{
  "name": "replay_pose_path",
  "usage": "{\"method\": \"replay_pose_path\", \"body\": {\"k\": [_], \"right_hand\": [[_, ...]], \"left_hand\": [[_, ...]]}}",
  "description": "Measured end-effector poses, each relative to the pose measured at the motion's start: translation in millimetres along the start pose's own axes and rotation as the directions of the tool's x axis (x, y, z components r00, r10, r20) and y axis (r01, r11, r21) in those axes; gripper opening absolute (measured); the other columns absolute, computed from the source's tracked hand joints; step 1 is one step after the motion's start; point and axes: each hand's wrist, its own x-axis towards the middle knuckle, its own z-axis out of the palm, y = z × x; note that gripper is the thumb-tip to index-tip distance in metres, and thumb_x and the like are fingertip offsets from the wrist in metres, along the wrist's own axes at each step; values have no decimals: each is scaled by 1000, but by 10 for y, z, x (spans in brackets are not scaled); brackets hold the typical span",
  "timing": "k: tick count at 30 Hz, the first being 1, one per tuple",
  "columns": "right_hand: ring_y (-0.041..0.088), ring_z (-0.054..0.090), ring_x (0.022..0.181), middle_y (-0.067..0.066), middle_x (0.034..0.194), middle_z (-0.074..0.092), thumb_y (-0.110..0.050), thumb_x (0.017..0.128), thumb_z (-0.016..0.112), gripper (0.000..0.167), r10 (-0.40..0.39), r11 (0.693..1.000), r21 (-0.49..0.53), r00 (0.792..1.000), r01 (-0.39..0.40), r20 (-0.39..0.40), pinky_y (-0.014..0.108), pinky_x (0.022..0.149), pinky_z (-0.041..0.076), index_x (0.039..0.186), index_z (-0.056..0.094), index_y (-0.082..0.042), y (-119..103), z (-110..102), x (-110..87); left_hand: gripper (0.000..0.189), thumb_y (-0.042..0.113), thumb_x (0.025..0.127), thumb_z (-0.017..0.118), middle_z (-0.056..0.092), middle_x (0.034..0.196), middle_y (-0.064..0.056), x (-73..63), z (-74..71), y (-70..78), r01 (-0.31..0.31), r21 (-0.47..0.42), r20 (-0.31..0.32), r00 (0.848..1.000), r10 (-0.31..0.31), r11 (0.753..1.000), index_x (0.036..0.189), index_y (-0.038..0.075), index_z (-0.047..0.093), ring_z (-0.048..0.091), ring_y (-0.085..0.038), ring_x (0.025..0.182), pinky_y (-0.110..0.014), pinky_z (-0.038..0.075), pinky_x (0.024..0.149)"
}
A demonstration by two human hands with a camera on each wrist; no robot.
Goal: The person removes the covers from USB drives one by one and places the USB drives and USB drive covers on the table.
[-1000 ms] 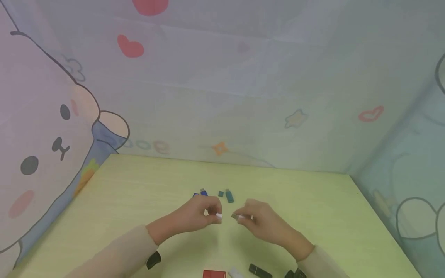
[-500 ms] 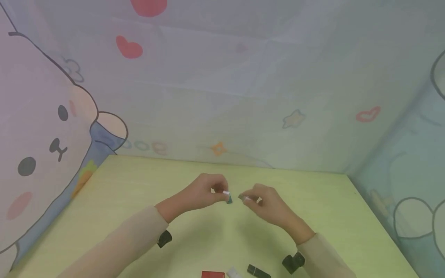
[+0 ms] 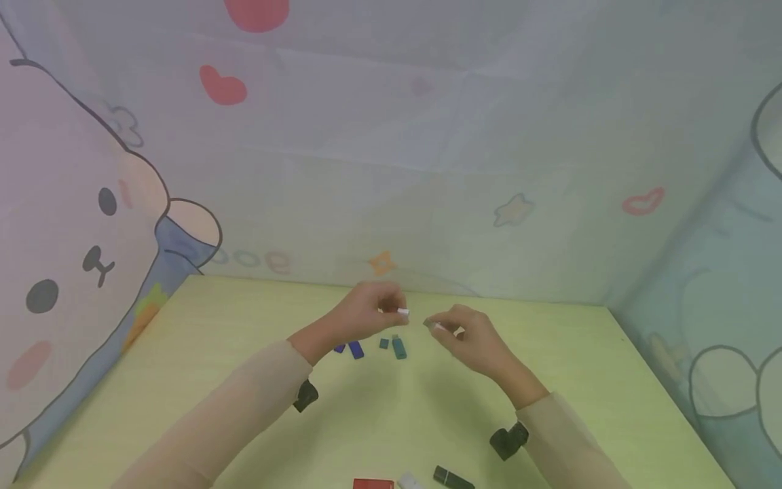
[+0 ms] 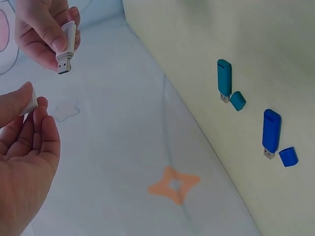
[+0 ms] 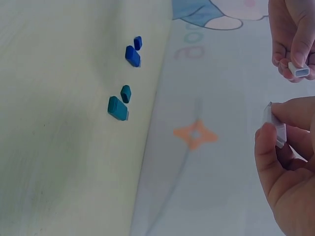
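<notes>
Above a pale yellow tabletop (image 3: pixel 586 353), near its far edge, the left hand (image 3: pixel 373 310) pinches a hollow white cap (image 5: pixel 299 72), the right hand (image 3: pixel 467 338) a smooth white USB stick (image 4: pixel 67 37), metal plug bare, a gap between. Below, one teal USB stick (image 4: pixel 224 77) and one blue USB stick (image 4: pixel 271 130) lie uncapped, teal cap (image 4: pixel 238 101) and blue cap (image 4: pixel 289 157) just beside. Nearer: one red object (image 3: pixel 373 484), one black stick (image 3: pixel 453 477).

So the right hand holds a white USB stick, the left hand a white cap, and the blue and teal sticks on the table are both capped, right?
Not quite: the blue stick and teal stick are uncapped; the left wrist view shows the blue cap and teal cap lying beside them. The rest holds.
</notes>
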Motion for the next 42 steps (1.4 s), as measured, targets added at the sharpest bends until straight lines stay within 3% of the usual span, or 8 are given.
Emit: {"method": "replay_pose_path", "body": {"k": [5,14,24,30,37,42], "right_hand": [[16,58,86,3,93,62,-16,96,58,23,34,999,11,999,-34,-10,29,67,51,113,69,-6,6,-4,41],[22,60,89,12,106,63,-16,97,56,27,112,992,55,993,-110,-40,27,63,54,119,64,-2,86,-19,115],[26,61,88,20,111,62,-10,95,57,31,144,982,136,985,-130,-98,40,67,56,122,60,6,202,22,225],[25,60,89,18,112,61,-11,94,58,31,201,966,189,971,-174,-132,35,67,56,122,61,4,286,132,316],[20,64,71,18,113,58,-15,94,57,33,281,951,176,948,-254,-150,32,67,53,124,61,0,423,226,333],[21,64,72,16,111,56,-18,95,57,35,325,939,170,932,-298,-160,31,66,52,126,61,-3,502,256,311]], "left_hand": [[5,8,89,66,63,86,-2,62,-19,-13,39,-17,-16,999,-39,999,87,8,61,59,-14,80,-30,51,76],[5,7,88,67,65,91,-6,211,-12,-46,49,11,-43,998,-49,999,90,4,63,61,-17,84,-31,52,78],[5,5,87,68,65,88,-6,409,95,-181,101,4,-66,993,-100,995,88,3,63,60,-17,82,-29,51,76],[4,4,87,68,64,89,-8,467,168,-292,135,-3,-111,985,-135,991,86,3,64,58,-19,84,-32,50,77],[7,4,85,68,64,94,-9,512,258,-438,186,1,-130,974,-184,983,92,2,65,59,-21,90,-35,50,82],[7,4,85,67,64,92,-8,549,377,-541,222,-7,-136,966,-221,975,92,2,65,59,-21,88,-34,50,81]]}}
